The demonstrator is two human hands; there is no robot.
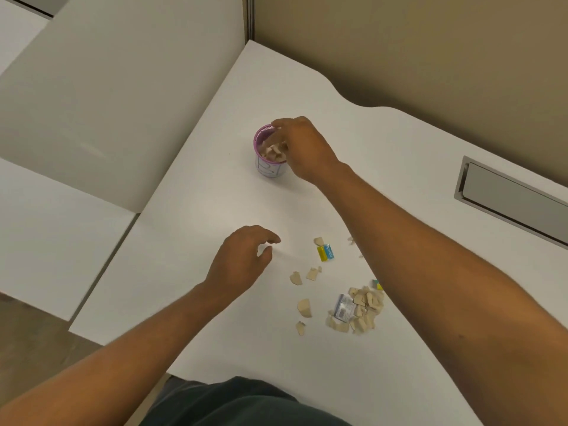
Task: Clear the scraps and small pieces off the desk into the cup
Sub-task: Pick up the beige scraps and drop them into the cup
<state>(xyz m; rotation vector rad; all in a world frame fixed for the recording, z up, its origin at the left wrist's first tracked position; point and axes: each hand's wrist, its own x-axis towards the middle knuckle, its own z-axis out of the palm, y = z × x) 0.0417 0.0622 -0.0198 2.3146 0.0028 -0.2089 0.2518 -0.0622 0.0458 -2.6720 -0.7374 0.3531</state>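
The task is judged partly done: scraps are already in the cup, yet a good share is left on the desk (215, 204).

Nearest, to the right of the left hand (242, 259) and under the right forearm, a pile (365, 312) of beige scraps is seen, too crowded to be counted, with one white printed wrapper (344, 307) lying in it. About five loose scraps (304, 307) are scattered between that pile and the left hand, and a few crumbs beyond. One yellow-and-blue piece (325, 252) lies just right of the left fingertips; a second small coloured bit (377, 284) is half hidden by the right arm.

The left hand is held half open over the desk, fingers curled, with nothing seen in it.

Farther off, one cup (266, 167) stands upright, filled nearly to its purple rim with beige pieces. The right hand (302, 147) is held over its mouth, fingers bunched downward; whether a scrap is pinched cannot be told.
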